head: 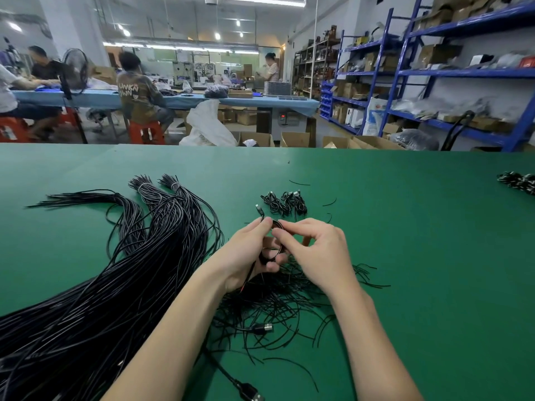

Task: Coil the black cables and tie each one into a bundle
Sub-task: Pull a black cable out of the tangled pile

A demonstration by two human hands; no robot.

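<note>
- A small coil of black cable [275, 244] is held between both hands above the green bench [419, 256].
- The left hand [249, 253] is curled round the coil from the left side; its fingertips are wrapped over the loop's lower edge.
- The right hand [315, 250] is closed in a pinch on the coil's top right, thumb and forefinger meeting on the strands.
- A connector end [258, 209] of the held cable is seen sticking up just beyond the left hand's fingertips.
- A loose tail of the same cable is run down under the left palm toward the wrist.
- Finished tied bundles [285, 203] are laid just beyond the hands, apart from them.
- A large sheaf of long black cables [115, 285] is spread to the left of the left forearm, its far ends banded with pale ties [174, 185].
- A scatter of thin black tie strips [283, 308] is lying directly under and between the two wrists.
- A USB plug [264, 328] is resting in that scatter, between the forearms.
- Another USB plug [252, 393] is seen near the bottom edge, close beside the left forearm.
- More dark bundles [518, 180] are placed far right of the right hand, at the bench edge; detail cannot be told.
</note>
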